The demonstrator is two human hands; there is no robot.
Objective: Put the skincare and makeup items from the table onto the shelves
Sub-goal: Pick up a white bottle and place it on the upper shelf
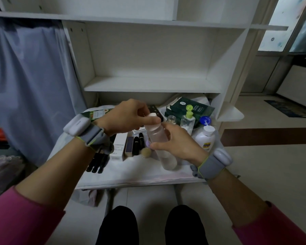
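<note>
Knees (118,225) below, both hands up on one bottle
Right hand (177,144) wraps the clear bottle (156,136) mid-body, long axis near upright (top leaning left); left hand (125,117) pinches its white cap (153,116) from above. The bare shelf (148,85) waits ahead, above the cluttered table (140,175).

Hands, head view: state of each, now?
Left hand: pinches the white cap of the clear bottle.
Right hand: grips the clear bottle's body.

Over the table (140,174) the bottle (156,137), boxes (119,145) left of it, lotion bottle (204,138) right, shelves (152,84) behind.
</note>
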